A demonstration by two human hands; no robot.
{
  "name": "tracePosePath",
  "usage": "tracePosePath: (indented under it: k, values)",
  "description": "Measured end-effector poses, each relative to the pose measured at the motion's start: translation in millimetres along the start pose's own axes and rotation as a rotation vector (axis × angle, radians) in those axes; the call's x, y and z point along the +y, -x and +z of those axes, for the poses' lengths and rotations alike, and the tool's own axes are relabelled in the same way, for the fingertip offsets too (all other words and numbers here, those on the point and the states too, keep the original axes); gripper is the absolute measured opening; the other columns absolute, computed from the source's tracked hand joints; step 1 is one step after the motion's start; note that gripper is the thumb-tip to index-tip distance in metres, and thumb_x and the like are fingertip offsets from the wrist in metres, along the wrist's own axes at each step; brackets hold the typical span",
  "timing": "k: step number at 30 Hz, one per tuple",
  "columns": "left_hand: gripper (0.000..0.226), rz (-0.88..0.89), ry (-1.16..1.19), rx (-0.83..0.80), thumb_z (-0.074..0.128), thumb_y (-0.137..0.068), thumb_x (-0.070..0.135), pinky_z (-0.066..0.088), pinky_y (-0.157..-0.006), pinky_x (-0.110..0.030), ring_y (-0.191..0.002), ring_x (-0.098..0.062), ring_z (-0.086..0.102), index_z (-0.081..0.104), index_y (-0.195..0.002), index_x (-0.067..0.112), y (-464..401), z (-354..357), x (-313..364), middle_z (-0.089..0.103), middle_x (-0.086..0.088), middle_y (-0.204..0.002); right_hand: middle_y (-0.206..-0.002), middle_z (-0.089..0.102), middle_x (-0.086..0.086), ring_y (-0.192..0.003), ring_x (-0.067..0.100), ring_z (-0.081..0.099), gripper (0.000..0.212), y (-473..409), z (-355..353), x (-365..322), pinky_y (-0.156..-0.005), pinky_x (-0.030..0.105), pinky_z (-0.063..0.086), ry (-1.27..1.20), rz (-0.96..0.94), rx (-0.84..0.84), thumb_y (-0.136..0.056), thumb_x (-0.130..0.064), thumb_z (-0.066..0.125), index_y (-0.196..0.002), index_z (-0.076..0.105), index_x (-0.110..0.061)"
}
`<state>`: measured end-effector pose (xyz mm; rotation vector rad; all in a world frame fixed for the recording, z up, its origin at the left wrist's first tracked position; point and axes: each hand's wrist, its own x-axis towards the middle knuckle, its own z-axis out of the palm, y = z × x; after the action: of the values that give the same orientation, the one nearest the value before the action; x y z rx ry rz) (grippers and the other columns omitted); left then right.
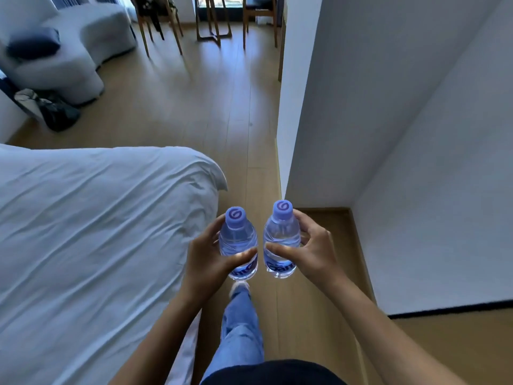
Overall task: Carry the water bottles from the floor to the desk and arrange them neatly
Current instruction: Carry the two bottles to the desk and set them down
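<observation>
I carry two small clear water bottles with purple caps, upright and side by side in front of my body above the wooden floor. My left hand (206, 261) grips the left bottle (238, 240) around its body, thumb across the front. My right hand (311, 250) grips the right bottle (281, 236) the same way. The bottles stand a little apart and do not touch. The desk (213, 20) shows only as wooden legs at the far end of the room.
A bed with white bedding (91, 232) fills the left side. A white wall corner (302, 120) juts in on the right, leaving a narrow strip of floor (249, 140) ahead. Wooden chairs (259, 20), a grey sofa (69, 51) and dark bags (52, 109) stand farther off.
</observation>
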<state>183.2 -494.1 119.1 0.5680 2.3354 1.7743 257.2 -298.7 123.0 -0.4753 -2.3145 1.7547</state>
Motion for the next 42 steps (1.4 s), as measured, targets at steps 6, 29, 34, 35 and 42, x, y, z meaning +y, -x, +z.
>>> tracePosePath:
  k: [6,29,34,35,42]
  values:
    - [0.063,0.038,-0.032,-0.065,0.091,-0.062,0.015,0.052,-0.080,-0.013,-0.095,-0.003,0.070,0.064,-0.119,0.018,-153,-27,-19,0.073,0.019,-0.105,-0.113,0.071,-0.007,-0.100,0.008,0.071,0.070,-144,28,-13,-0.088,0.033,0.059,-0.020,0.035,0.023,-0.066,-0.031,0.089,-0.129,0.060,-0.020]
    - [0.070,-0.007,-0.047,-0.010,0.091,-0.059,0.030,0.055,-0.081,-0.018,-0.094,-0.009,0.071,0.064,-0.122,0.015,-687,-22,-48,0.074,0.008,-0.106,-0.098,0.064,-0.043,-0.094,-0.009,0.066,0.058,-692,11,-52,-0.075,0.006,0.050,0.004,-0.128,0.072,-0.069,-0.026,0.089,-0.112,0.056,-0.047]
    - [0.067,-0.014,-0.061,-0.006,0.092,-0.061,0.017,0.054,-0.079,-0.017,-0.093,-0.007,0.071,0.064,-0.122,0.015,-790,-18,-56,0.075,0.010,-0.104,-0.100,0.065,-0.041,-0.095,-0.009,0.066,0.053,-791,11,-55,-0.073,0.005,0.048,-0.045,-0.130,0.094,-0.065,-0.041,0.085,-0.111,0.058,-0.045]
    - [0.066,-0.020,-0.056,-0.012,0.092,-0.062,0.016,0.055,-0.079,-0.018,-0.092,-0.007,0.071,0.064,-0.121,0.016,-811,-17,-59,0.075,0.010,-0.103,-0.099,0.064,-0.042,-0.095,-0.010,0.065,0.053,-811,13,-55,-0.072,0.004,0.048,-0.049,-0.126,0.100,-0.063,-0.045,0.083,-0.110,0.058,-0.046]
    - [0.064,0.002,-0.041,-0.097,0.092,-0.062,0.016,0.054,-0.078,-0.016,-0.092,-0.005,0.071,0.065,-0.120,0.020,-979,-18,-79,0.075,0.012,-0.100,-0.098,0.067,-0.038,-0.093,-0.007,0.067,0.055,-963,20,-53,-0.073,0.006,0.050,-0.039,-0.098,0.156,-0.066,-0.035,0.088,-0.111,0.059,-0.045]
